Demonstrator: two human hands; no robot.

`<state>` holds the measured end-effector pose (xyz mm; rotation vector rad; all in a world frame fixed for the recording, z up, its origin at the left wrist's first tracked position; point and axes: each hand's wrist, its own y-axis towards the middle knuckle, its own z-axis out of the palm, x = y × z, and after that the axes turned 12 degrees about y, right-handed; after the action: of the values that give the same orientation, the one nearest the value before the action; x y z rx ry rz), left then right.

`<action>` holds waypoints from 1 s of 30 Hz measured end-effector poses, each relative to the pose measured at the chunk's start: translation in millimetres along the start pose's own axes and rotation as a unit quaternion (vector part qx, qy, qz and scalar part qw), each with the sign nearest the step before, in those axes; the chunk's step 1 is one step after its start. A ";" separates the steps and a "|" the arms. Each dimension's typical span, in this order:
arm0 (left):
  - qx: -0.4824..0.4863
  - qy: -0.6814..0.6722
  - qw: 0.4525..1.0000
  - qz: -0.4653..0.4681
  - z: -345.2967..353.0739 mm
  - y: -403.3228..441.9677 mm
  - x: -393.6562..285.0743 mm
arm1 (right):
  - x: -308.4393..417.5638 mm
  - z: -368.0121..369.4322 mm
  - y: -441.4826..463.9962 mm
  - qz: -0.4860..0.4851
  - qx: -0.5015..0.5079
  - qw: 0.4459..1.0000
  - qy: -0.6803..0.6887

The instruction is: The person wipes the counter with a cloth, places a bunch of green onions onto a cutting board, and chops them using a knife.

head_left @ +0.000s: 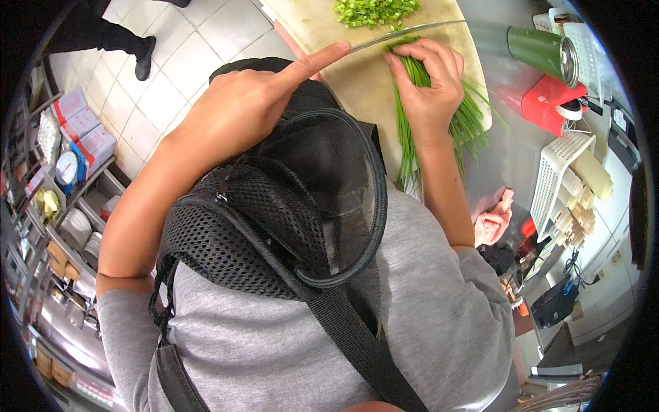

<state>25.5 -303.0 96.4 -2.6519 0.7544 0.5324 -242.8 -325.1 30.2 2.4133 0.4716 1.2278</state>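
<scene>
My left hand (271, 86) is closed round a knife (405, 31), its index finger stretched along the top of the blade; the handle is hidden in the hand. The blade points right and lies across the cutting board (360, 99), just beyond the fingertips of my right hand. With fingers bent, my right hand (434, 79) presses a bunch of long thin green chives (406, 134) onto the board. Their loose ends fan out toward my body and to the right. Beyond the blade sits a pile of chopped greens (376, 10).
On the metal counter (491, 41) right of the board are a green can (539, 51), a red container (546, 103), a white basket (559, 172) and a pink cloth (493, 218). Shelves with boxes (86, 127) stand left. A person's leg (103, 38) shows on the tiled floor (161, 96).
</scene>
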 end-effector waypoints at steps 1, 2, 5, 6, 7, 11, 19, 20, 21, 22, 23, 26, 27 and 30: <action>0.020 0.002 1.000 0.000 -2.6 -0.4 -1.2 | 0.0 -0.5 -0.2 -0.001 0.001 1.000 -0.002; 0.039 0.005 0.999 -0.001 -7.0 -1.0 -2.7 | -0.3 -1.1 -0.4 0.001 0.002 1.000 -0.003; 0.050 0.002 0.999 0.000 -9.0 -4.0 -2.9 | 0.7 -1.1 0.5 0.006 0.002 1.000 -0.004; 0.046 -0.001 0.999 0.002 -8.7 -4.2 -2.4 | 1.5 -1.1 0.9 0.007 0.001 1.000 -0.005; 0.050 -0.001 0.999 0.003 -9.5 -4.8 -2.5 | 2.0 -1.6 0.5 0.010 -0.001 1.000 -0.006; 0.061 -0.009 0.998 0.004 -11.1 -7.9 -1.3 | -1.5 -0.3 -1.3 0.009 -0.004 1.000 0.000; 0.073 0.022 0.997 -0.001 -5.1 -8.6 -1.4 | 0.4 -7.6 -5.9 0.018 0.020 1.000 -0.009; 0.080 0.028 0.996 -0.005 -6.6 -7.8 -2.2 | 0.3 -9.5 -7.0 -0.003 0.023 1.000 -0.015; 0.087 0.034 0.996 -0.008 -7.0 -7.3 -2.4 | 0.3 -11.5 -8.9 -0.023 0.027 0.999 -0.021; 0.073 0.035 0.997 -0.003 -5.1 -7.1 -1.8 | -0.1 -12.3 -9.8 -0.042 0.032 0.998 -0.026; 0.061 0.036 0.997 0.002 -2.1 -7.5 -0.7 | -0.7 -12.1 -9.6 -0.044 0.029 0.998 -0.028; 0.043 0.054 0.997 0.016 0.3 -10.1 0.0 | -0.7 -11.0 -12.1 -0.040 0.023 0.999 -0.029; 0.039 0.063 0.997 0.021 -0.5 -10.5 0.5 | -1.1 -10.1 -11.7 -0.037 0.023 0.999 -0.028; 0.060 0.070 0.996 0.011 -6.6 -19.1 3.3 | -1.6 -9.4 -10.3 -0.029 0.022 0.999 -0.026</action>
<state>40.4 -291.8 104.7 -2.5912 0.8293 0.2997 -252.5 -315.1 29.2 2.4438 0.5533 1.1389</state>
